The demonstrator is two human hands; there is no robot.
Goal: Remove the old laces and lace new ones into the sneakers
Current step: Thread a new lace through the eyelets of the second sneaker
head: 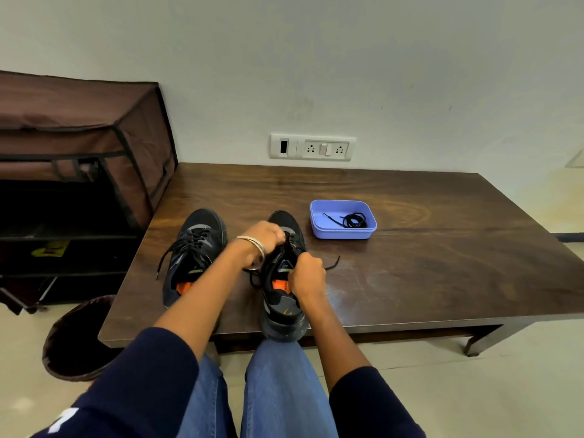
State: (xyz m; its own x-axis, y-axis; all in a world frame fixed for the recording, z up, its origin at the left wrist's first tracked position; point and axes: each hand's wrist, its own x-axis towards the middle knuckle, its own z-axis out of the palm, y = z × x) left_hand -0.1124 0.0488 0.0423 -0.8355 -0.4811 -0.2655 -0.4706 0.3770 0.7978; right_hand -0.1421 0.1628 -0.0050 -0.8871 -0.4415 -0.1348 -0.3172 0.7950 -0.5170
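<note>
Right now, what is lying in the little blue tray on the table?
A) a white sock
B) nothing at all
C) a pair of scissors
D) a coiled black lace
D: a coiled black lace lies inside the blue tray, which sits on the table to the right of the sneakers.

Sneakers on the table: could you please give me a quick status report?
Both hands, left and right, gripping the right sneaker's lace. Left sneaker laced, untouched. New laces in blue tray. Nothing in the way.
</note>
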